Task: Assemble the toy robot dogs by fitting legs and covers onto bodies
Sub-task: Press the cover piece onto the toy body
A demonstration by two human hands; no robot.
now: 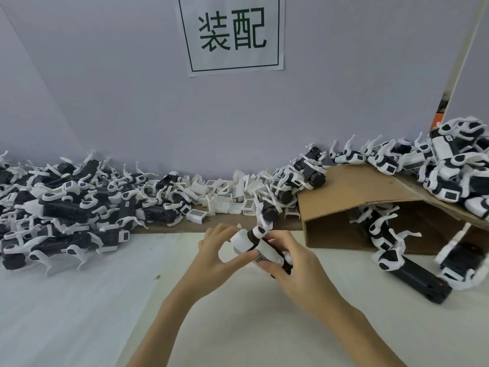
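Both hands (264, 258) grip 1 toy dog (260, 250) below sign (231, 33) reading "装配".

You have two hands (254, 260) on one toy robot dog (260, 250). One cardboard box (352, 207) lies on the counter (79, 300), and one paper sign (231, 33) hangs on the wall. The dogs on the left heap (66, 207), loose white covers (225, 197) and right heap (455, 165) are too many to count.

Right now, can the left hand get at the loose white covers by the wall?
Probably not yet: the left hand grips the toy dog with the right hand. The path to the covers looks open.
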